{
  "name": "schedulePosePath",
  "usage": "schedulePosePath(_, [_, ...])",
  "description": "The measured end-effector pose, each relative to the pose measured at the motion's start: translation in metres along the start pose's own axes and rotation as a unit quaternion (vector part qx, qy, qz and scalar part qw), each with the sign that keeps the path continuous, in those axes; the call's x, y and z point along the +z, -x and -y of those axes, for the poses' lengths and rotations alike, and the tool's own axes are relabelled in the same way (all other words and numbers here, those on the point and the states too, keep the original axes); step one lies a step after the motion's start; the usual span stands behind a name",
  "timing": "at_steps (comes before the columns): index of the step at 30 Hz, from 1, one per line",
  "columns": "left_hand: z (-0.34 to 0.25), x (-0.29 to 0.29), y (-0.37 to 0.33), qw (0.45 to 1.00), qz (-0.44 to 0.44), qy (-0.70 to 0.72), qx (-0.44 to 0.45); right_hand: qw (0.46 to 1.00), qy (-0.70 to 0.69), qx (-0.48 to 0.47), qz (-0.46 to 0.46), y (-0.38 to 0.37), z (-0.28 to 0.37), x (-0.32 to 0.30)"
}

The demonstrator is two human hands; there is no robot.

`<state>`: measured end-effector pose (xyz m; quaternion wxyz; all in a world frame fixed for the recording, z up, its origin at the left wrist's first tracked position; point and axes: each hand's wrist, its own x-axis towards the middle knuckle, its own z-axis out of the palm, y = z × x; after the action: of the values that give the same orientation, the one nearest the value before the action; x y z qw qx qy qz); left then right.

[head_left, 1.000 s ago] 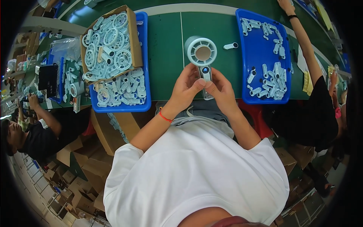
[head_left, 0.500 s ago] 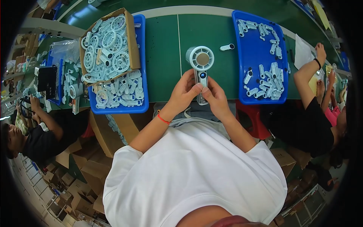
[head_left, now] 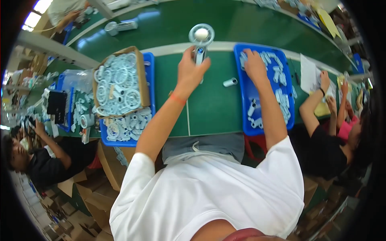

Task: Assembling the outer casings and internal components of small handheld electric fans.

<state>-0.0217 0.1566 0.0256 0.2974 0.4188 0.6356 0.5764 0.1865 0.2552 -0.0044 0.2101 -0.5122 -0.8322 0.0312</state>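
My left hand (head_left: 191,70) is closed around the handle of a handheld fan (head_left: 201,35), held upright over the far part of the green table. The fan has a round pale-blue grille, a light centre disc and a small lit display on its handle. My right hand (head_left: 255,66) is down in the far left corner of the right blue tray (head_left: 243,116). Its fingers are bent over pale-blue plastic parts (head_left: 243,59); the fingertips are partly hidden, so what they pinch does not show. A small pale-blue part with a dark end (head_left: 230,82) lies left of that tray.
A cardboard box (head_left: 143,80) heaped with pale-blue fan parts stands on the left blue tray (head_left: 151,64). Another fan (head_left: 120,27) lies on the raised green surface beyond. Co-workers sit on both sides; the right one's arm (head_left: 311,102) is near my tray.
My left hand has carried the fan away from my body to the far side. My right hand has let go of the fan and reached right into the blue tray.
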Motion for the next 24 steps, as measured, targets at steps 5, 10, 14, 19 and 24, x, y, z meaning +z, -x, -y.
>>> schedulePosePath(5, [-0.003, 0.024, -0.129, 0.97, -0.02, -0.235, -0.061, 0.998, 0.031, -0.002, 0.052, 0.013, -0.027, 0.023])
schedulePosePath(10, [0.05, 0.032, -0.195, 0.939, -0.095, -0.317, -0.093, 0.995, 0.03, -0.003, 0.095, 0.044, -0.009, -0.006])
schedulePosePath(14, [0.073, 0.025, -0.227, 0.92, -0.063, -0.368, -0.123, 0.989, 0.013, 0.022, 0.143, 0.059, -0.002, -0.017])
schedulePosePath(19, [0.051, 0.0, -0.245, 0.889, -0.24, -0.382, -0.071, 0.986, -0.094, 0.122, 0.062, 0.076, 0.004, -0.043])
schedulePosePath(24, [0.088, -0.104, -0.272, 0.851, -0.303, -0.298, -0.31, 0.948, -0.243, 0.197, -0.053, 0.093, 0.025, -0.063])
